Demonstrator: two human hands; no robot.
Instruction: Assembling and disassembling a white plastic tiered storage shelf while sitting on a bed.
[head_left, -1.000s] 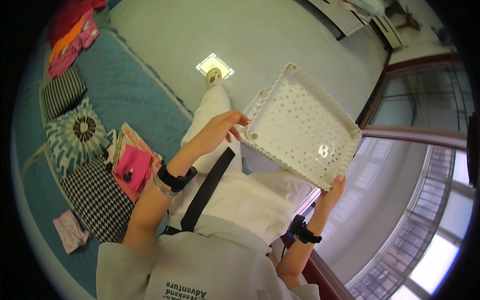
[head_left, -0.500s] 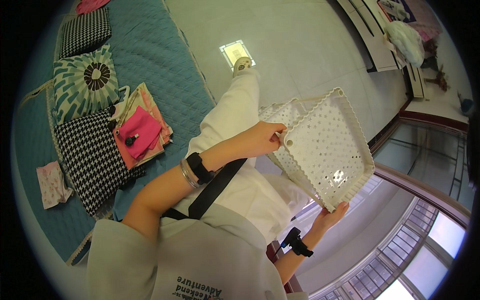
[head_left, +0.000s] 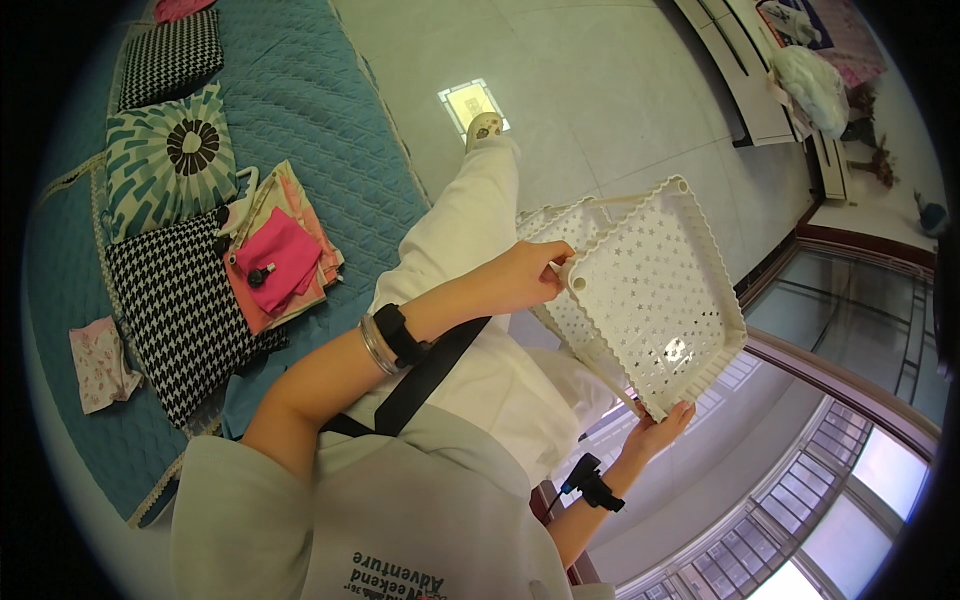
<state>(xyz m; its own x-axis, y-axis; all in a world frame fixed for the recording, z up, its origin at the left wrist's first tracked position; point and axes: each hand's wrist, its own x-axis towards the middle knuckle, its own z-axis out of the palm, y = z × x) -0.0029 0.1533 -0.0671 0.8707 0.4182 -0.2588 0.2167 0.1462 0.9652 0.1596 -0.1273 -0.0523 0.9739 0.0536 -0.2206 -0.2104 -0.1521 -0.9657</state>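
Observation:
A white plastic tiered rack (head_left: 650, 290) with star-shaped holes and scalloped rims is held tilted in front of me, to the right. Its top tray faces me, and a second tray (head_left: 570, 325) shows behind it, joined by thin posts. My left hand (head_left: 535, 275) pinches the near left corner of the top tray, beside a round hole. At the lower corner, my right hand (head_left: 660, 425) grips the rim from beneath, some of its fingers hidden behind the tray.
On the left lies a blue quilted couch cover (head_left: 330, 120) with patterned cushions (head_left: 190, 145) and a pile of folded clothes (head_left: 285, 260), pink on top. A white cabinet (head_left: 735, 85) bearing a plastic bag (head_left: 810, 90) stands at the far right. A glass sliding door (head_left: 840, 310) is nearby.
Both hands keep their hold on the rack, which has barely moved. The view has shifted very slightly.

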